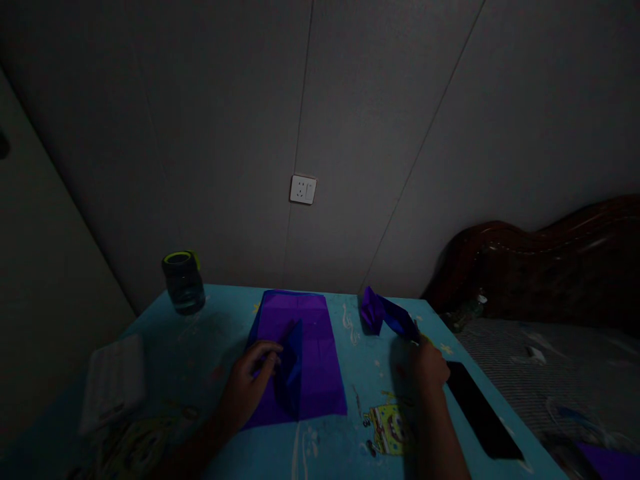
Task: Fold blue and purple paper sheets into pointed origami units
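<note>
My left hand (247,381) is over a creased purple paper sheet (320,360), its thumb and bent fingers closed at the edge of a dark blue folded paper (291,373) standing up from the sheet. On the right, my right hand (429,365) is closed in a fist beside the table's right side. Something with a yellow-green part and a thin dark tip pokes out of it, too dark to name. Just beyond that tip lies a folded purple and blue paper piece (390,315), which the tip seems to meet.
A dark bottle with a green rim (185,283) stands at the back left of the blue patterned table (325,447). A white keyboard-like object (114,380) lies at left. Beside my right hand is a long black slab (480,408). A striped bed (505,353) adjoins on the right.
</note>
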